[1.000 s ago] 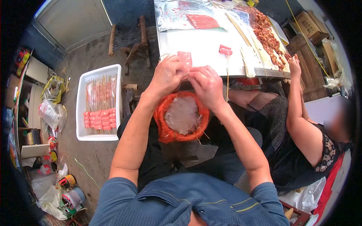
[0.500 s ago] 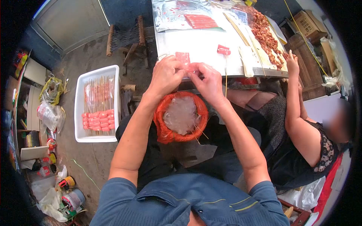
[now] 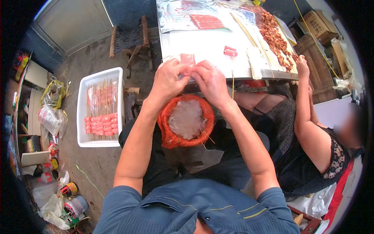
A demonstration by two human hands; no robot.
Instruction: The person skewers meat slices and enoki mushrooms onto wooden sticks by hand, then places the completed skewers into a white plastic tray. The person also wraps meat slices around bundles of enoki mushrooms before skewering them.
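Note:
At the near edge of the white table (image 3: 210,43), my left hand (image 3: 171,76) and my right hand (image 3: 210,80) meet with fingertips pinched together. A small pinkish-red piece in clear film (image 3: 187,59) shows just beyond the fingertips; both hands pinch at its near end. To the right, a red piece on a stick (image 3: 230,51) lies with its stick over the table edge. Below my hands stands an orange-lined bucket (image 3: 208,134) holding clear plastic film (image 3: 186,119).
A white tray (image 3: 81,128) with skewers in rows is on the floor at left. Red strips (image 3: 206,22) lie on foil at the table's back, and meat pieces (image 3: 272,35) at right. A co-worker (image 3: 307,113) sits at right. A wooden stool (image 3: 132,39) stands beyond.
My right hand's fingers have closed in and its back has turned more upward, nearer my left hand. My left hand has shifted slightly left.

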